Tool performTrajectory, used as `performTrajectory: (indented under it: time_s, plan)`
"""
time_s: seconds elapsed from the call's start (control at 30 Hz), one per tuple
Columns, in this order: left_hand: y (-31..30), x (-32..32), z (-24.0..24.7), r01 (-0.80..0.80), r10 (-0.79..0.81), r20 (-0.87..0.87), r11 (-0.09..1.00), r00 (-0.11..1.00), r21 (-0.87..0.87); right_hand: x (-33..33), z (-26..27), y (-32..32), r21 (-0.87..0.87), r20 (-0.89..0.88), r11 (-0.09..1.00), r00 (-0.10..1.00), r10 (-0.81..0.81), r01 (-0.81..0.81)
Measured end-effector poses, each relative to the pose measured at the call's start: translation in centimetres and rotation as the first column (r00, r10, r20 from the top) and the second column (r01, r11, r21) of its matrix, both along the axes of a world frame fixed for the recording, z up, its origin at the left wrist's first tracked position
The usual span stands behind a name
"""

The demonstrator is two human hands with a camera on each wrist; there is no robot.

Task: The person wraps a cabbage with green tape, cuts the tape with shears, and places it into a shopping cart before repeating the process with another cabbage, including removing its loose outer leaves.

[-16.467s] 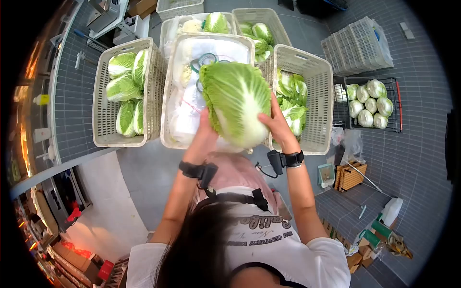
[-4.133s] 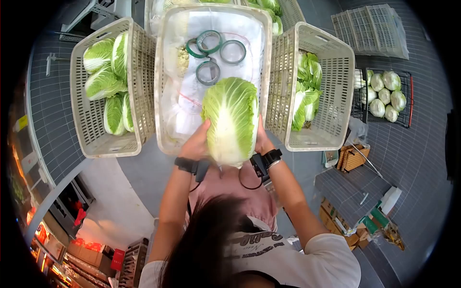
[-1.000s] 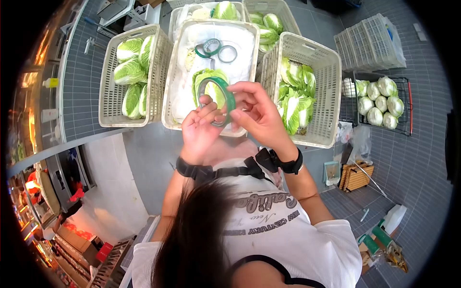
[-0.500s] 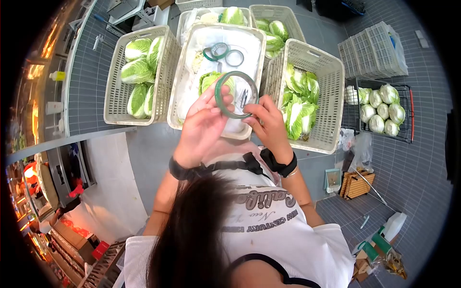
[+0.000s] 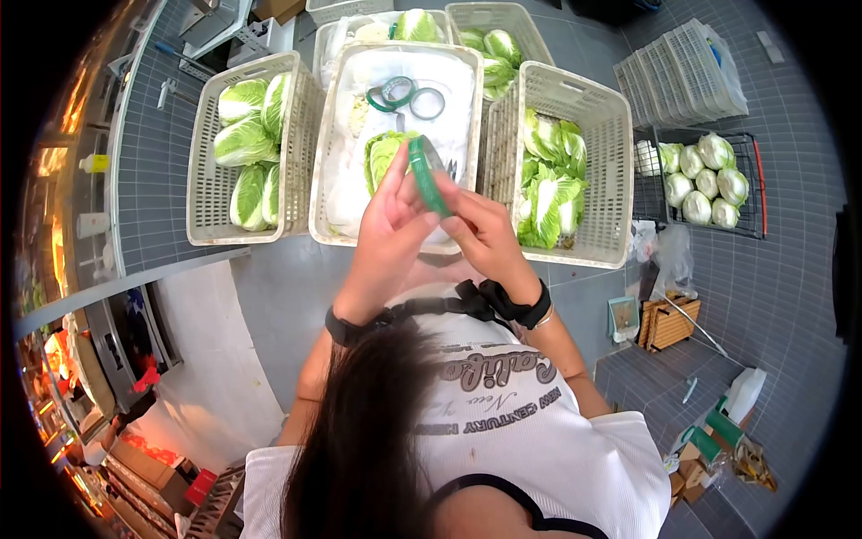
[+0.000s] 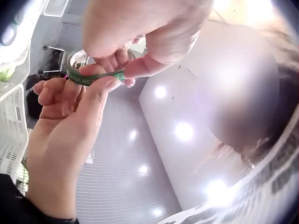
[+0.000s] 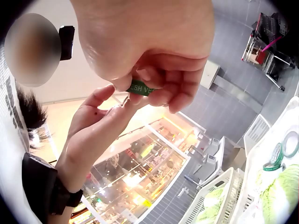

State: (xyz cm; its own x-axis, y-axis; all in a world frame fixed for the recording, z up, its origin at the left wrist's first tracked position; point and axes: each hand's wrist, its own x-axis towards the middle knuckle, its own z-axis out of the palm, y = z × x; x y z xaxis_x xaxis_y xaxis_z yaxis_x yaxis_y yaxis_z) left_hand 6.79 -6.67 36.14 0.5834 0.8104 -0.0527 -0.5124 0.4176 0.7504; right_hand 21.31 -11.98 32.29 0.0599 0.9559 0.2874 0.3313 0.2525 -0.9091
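From the head view, we see the left hand (image 5: 382, 242) and right hand (image 5: 492, 241) pinching a green tape roll (image 5: 424, 175) between them, partly covering a cabbage (image 5: 381, 160). From the left wrist, we find fingers obscuring much of the ring. From the right wrist, we make out only a short lettered band.

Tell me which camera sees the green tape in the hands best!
The left wrist view: the green tape roll looks big, with pale letters and part of its ring showing, though fingers cover some. The head view shows it smaller, nearly edge-on. The right wrist view shows only a short lettered strip between fingers.
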Motion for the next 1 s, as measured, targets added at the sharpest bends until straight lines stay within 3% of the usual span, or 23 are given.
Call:
performTrajectory:
  time_s: [0.1, 0.23, 0.3, 0.43, 0.5, 0.57, 0.7, 0.8, 0.87, 0.9, 0.93, 1.0]
  plan:
    - [-0.4, 0.4, -0.4, -0.024, 0.062, -0.239, 0.987, 0.969, 0.16, 0.2, 0.7, -0.8, -0.317, -0.18, 0.948, 0.983, -0.047, -0.012]
    - [0.3, -0.6, -1.7, 0.031, 0.031, -0.259, 0.971, 0.965, 0.235, -0.3, 1.4, -0.2, -0.252, -0.612, 0.95, 0.791, -0.007, -0.187]
    - [0.2, -1.1, -2.1, 0.078, 0.059, -0.343, 0.925, 0.937, 0.372, -0.6, 2.1, 0.0, -0.158, -0.76, 0.951, 0.648, 0.055, -0.266]
    - [-0.1, -2.6, -3.0, 0.284, 0.148, -0.585, 0.763, 0.798, 0.581, -1.5, 3.4, 0.1, -0.222, -0.677, 0.94, 0.734, 0.042, -0.259]
    - [-0.4, -3.1, -2.8, 0.317, 0.129, -0.631, 0.777, 0.765, 0.544, -1.9, 3.2, -0.2, -0.269, -0.689, 0.922, 0.725, 0.019, -0.28]
    - [-0.4, -3.4, -2.7, 0.317, 0.17, -0.632, 0.749, 0.756, 0.582, -2.0, 3.3, -0.3, -0.308, -0.647, 0.916, 0.763, -0.004, -0.257]
    - [-1.2, -4.1, -5.0, 0.226, 0.087, -0.609, 0.88, 0.788, 0.417, -2.5, 3.8, -0.3, -0.398, -0.579, 0.893, 0.813, -0.066, -0.211]
    - [-1.5, -4.4, -5.5, 0.189, -0.011, -0.498, 0.932, 0.867, 0.308, -2.5, 3.0, -0.6, -0.451, -0.303, 0.892, 0.939, -0.162, 0.009]
    - [-1.1, -4.8, -4.2, 0.237, -0.128, -0.409, 0.944, 0.904, 0.229, -2.0, 3.0, -0.4, -0.183, 0.027, 0.954, 0.971, -0.237, 0.238]
    - [-1.1, -5.3, -4.2, 0.28, -0.154, -0.45, 0.932, 0.88, 0.229, -1.9, 3.0, 0.0, -0.011, 0.179, 0.949, 0.935, -0.307, 0.314]
    - [-1.1, -5.7, -4.3, 0.326, -0.181, -0.487, 0.916, 0.855, 0.232, -2.2, 3.7, 0.7, 0.161, 0.271, 0.955, 0.92, -0.285, 0.248]
    - [-1.4, -5.6, -4.2, 0.364, -0.23, -0.468, 0.905, 0.853, 0.219, -1.5, 3.2, 1.2, 0.15, 0.39, 0.989, 0.919, -0.05, -0.01]
